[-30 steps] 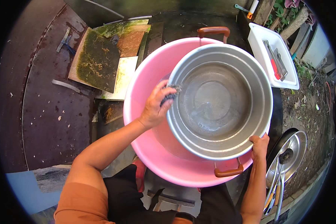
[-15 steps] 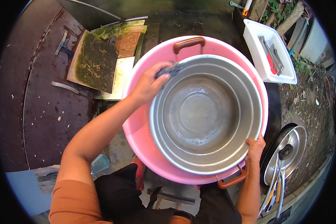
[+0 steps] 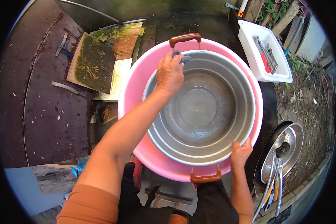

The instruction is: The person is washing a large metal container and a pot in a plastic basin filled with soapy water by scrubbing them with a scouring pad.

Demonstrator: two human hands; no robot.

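Two bare hands work on a large steel pot [image 3: 201, 112] sitting inside a pink plastic basin [image 3: 132, 93]. Left hand [image 3: 170, 72] presses a grey scouring pad [image 3: 182, 57] against the pot's far rim, fingers closed on it. Right hand [image 3: 240, 153] clasps the near rim beside a brown handle [image 3: 206, 178].

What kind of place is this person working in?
Probably an outdoor dishwashing spot in a yard: a big metal pot sits in a pink basin, bare dirt with plants lies alongside, and washed utensils rest in a metal tray.
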